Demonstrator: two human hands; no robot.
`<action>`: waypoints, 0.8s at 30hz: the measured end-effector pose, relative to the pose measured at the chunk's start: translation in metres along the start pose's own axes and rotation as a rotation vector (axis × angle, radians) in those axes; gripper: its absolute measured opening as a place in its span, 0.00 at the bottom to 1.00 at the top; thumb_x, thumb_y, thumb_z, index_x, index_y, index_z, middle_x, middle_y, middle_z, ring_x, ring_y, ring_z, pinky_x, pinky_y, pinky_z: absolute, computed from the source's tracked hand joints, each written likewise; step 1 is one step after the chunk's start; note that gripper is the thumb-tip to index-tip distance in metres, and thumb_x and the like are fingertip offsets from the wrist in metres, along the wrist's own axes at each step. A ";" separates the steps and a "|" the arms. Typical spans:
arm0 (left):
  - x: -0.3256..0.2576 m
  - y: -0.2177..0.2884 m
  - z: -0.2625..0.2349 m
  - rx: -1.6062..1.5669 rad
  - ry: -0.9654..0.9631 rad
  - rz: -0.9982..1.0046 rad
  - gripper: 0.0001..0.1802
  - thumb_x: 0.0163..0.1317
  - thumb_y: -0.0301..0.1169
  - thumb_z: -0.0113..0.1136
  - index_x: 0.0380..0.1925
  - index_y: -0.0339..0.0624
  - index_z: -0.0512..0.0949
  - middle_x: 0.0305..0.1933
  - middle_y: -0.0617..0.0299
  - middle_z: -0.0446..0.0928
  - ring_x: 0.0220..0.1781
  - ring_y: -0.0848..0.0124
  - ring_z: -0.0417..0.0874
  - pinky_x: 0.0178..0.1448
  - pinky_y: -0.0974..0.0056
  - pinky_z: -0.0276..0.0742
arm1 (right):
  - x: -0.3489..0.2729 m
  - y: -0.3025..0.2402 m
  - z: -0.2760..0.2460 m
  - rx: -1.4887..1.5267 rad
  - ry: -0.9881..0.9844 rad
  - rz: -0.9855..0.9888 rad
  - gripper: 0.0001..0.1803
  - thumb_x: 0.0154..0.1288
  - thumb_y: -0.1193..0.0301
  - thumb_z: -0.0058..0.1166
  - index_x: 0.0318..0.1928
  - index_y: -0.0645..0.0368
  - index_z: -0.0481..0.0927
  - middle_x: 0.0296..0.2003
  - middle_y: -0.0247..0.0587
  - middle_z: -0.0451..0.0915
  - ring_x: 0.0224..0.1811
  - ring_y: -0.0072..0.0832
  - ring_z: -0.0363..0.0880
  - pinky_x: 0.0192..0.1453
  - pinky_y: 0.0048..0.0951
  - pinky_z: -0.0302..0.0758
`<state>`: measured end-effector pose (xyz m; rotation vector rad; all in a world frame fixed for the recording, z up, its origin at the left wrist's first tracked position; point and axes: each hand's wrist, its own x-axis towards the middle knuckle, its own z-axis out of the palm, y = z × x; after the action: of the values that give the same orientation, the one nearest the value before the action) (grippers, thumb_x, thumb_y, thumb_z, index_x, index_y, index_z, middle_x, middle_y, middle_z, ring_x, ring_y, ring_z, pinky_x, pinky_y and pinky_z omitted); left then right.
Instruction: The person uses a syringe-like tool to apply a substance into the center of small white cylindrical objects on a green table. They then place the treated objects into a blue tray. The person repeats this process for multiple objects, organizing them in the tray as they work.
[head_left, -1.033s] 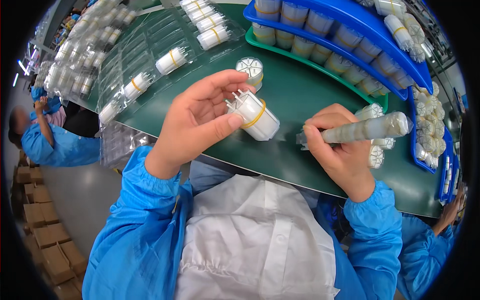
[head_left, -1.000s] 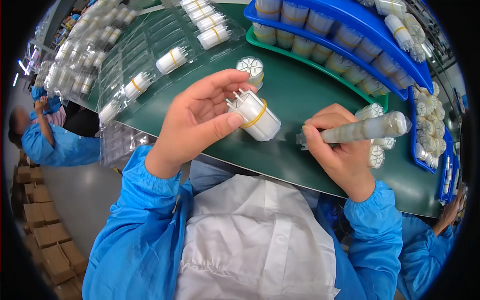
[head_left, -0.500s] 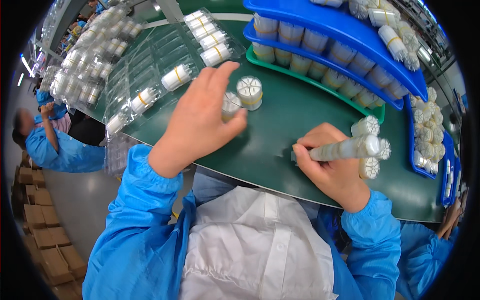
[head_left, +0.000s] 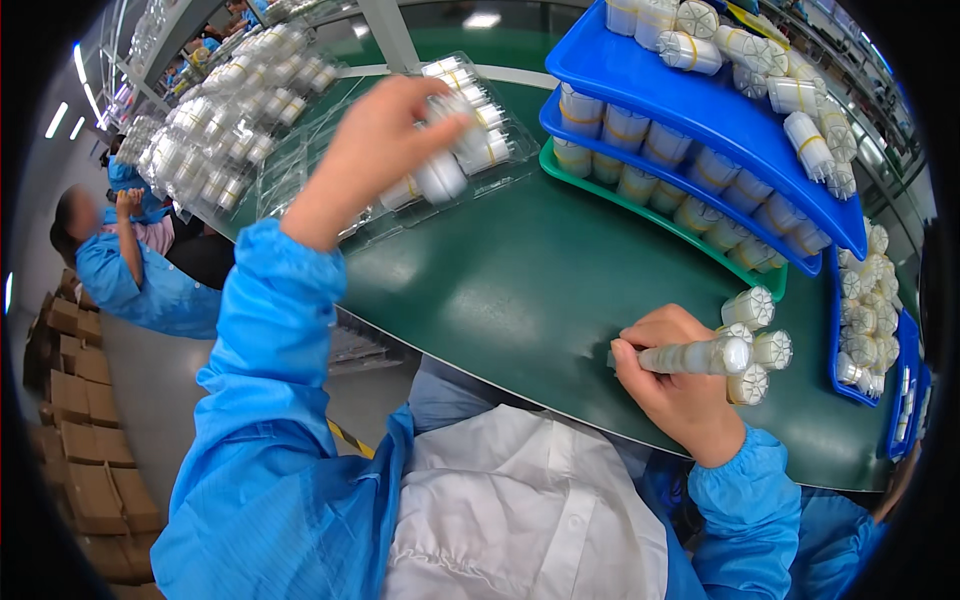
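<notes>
My left hand (head_left: 385, 135) is over the clear plastic blister tray (head_left: 300, 165) at the far left, its fingers closed round white cylinders (head_left: 440, 178) smeared by motion. More white cylinders with yellow bands (head_left: 490, 150) lie in the tray beside it. Near the table's front edge, my right hand (head_left: 680, 385) grips a whitish translucent tube-shaped piece (head_left: 695, 357) between thumb and fingers, much like a pen. Close by its far side, several white cylinders with spoked ends (head_left: 748, 308) are grouped on the green table (head_left: 480, 270).
Stacked blue trays (head_left: 700, 110) and a green tray (head_left: 660, 218) full of cylinders stand at the back right. Another blue tray (head_left: 838, 360) holds a heap at the far right. Filled blister packs (head_left: 220, 130) are piled at the back left. A seated person (head_left: 150, 280) is beyond.
My left hand has moved up and left from the table to the blister tray. Two cylinders that stood beside it are gone from the table. My right hand keeps its grip; the view has shifted.
</notes>
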<state>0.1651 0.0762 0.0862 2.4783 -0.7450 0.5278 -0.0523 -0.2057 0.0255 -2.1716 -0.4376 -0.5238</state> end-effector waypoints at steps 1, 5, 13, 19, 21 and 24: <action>0.009 -0.014 -0.008 0.065 0.024 -0.072 0.24 0.61 0.41 0.72 0.54 0.40 0.83 0.42 0.55 0.78 0.41 0.61 0.80 0.46 0.57 0.78 | 0.000 0.000 0.000 -0.001 -0.001 -0.002 0.08 0.58 0.76 0.72 0.30 0.59 0.82 0.28 0.37 0.80 0.25 0.33 0.81 0.27 0.32 0.76; 0.031 -0.066 -0.016 0.502 -0.021 -0.018 0.26 0.60 0.43 0.72 0.53 0.38 0.84 0.45 0.48 0.79 0.49 0.52 0.83 0.53 0.52 0.79 | 0.001 0.001 0.001 -0.015 0.003 -0.022 0.08 0.58 0.76 0.72 0.30 0.59 0.82 0.28 0.37 0.80 0.24 0.33 0.81 0.26 0.33 0.76; 0.042 -0.071 0.001 0.392 -0.081 -0.003 0.26 0.78 0.49 0.50 0.52 0.38 0.84 0.51 0.45 0.80 0.54 0.46 0.81 0.61 0.49 0.76 | 0.000 0.003 0.001 -0.020 0.010 0.000 0.08 0.57 0.77 0.72 0.31 0.59 0.82 0.28 0.38 0.80 0.24 0.33 0.81 0.27 0.32 0.75; 0.019 -0.106 0.021 0.061 -0.216 0.052 0.26 0.80 0.48 0.48 0.58 0.37 0.81 0.65 0.49 0.79 0.66 0.54 0.79 0.70 0.57 0.72 | 0.002 -0.001 0.001 0.016 -0.010 -0.033 0.07 0.57 0.78 0.71 0.32 0.61 0.83 0.28 0.39 0.79 0.25 0.34 0.81 0.28 0.33 0.76; 0.022 -0.102 0.012 0.022 -0.325 -0.044 0.26 0.81 0.49 0.47 0.60 0.38 0.79 0.66 0.49 0.78 0.69 0.55 0.77 0.72 0.58 0.71 | 0.001 -0.001 0.001 0.006 -0.017 -0.041 0.07 0.57 0.79 0.71 0.32 0.62 0.83 0.28 0.40 0.79 0.25 0.34 0.81 0.28 0.33 0.76; 0.026 -0.093 0.006 0.078 -0.449 -0.056 0.27 0.81 0.49 0.46 0.64 0.39 0.77 0.70 0.47 0.75 0.73 0.54 0.74 0.75 0.57 0.68 | 0.001 0.000 0.000 -0.013 -0.019 -0.055 0.07 0.57 0.79 0.71 0.32 0.62 0.83 0.29 0.40 0.79 0.25 0.35 0.81 0.27 0.32 0.76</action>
<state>0.2415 0.1297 0.0619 2.7161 -0.8288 -0.0289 -0.0515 -0.2051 0.0262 -2.1836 -0.5067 -0.5372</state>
